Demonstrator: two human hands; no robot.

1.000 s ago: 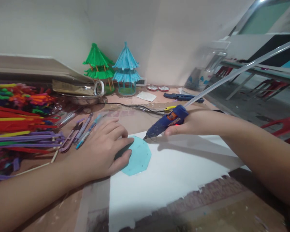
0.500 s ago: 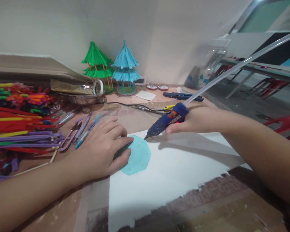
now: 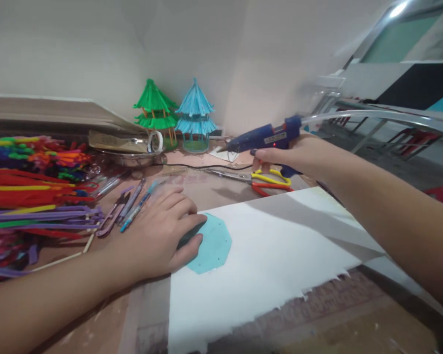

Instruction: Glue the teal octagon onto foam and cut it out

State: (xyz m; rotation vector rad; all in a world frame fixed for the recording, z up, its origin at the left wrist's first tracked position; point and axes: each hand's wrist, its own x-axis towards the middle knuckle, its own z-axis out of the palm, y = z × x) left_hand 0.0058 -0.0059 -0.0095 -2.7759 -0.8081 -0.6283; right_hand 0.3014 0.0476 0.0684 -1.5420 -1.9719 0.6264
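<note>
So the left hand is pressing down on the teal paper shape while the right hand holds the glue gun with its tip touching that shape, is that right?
Not quite. In the head view the right hand holds the glue gun up in the air, its tip well clear of the teal paper shape and pointing towards the wall. The left hand does press down on that shape, which lies on the white sheet.

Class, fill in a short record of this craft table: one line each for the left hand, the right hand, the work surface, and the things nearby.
Left hand: the left hand lies flat, pressing on the teal octagon piece.
Right hand: the right hand holds the blue glue gun raised above the table, nozzle pointing left, a clear glue stick trailing from its back.
Work surface: white sheet with a torn near edge.
Nearby: scissors, green model pagoda, blue model pagoda, pile of coloured pipe cleaners.
</note>
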